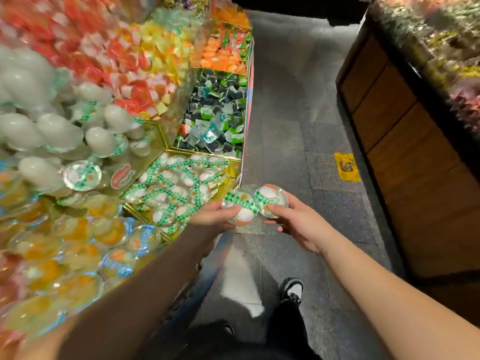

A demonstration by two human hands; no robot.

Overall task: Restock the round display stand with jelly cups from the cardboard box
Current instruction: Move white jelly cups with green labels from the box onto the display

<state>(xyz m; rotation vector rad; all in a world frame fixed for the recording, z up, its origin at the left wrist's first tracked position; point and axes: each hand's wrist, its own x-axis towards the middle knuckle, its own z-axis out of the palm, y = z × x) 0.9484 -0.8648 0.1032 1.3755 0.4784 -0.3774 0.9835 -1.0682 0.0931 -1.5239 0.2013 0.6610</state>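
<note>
1. The left hand (218, 213) grips a round clear plastic jelly cup with green-printed lid (240, 207) at centre frame, thumb on top.
2. The right hand (293, 219) pinches a second green-lidded jelly cup (271, 200), touching the first.
3. Both sit just right of the gold-edged display stand compartment (231, 175) holding matching cups.
4. A brown wooden counter (394, 141) fills the right; a yellow packet (346, 166) lies on the grey floor.

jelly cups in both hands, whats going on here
A person stands at a candy display stand, holding one green-and-white lidded jelly cup in each hand. The left hand grips one cup, the right hand the other, just beside the compartment already filled with matching cups. Neither cup is placed yet. No cardboard box is in view.
</note>
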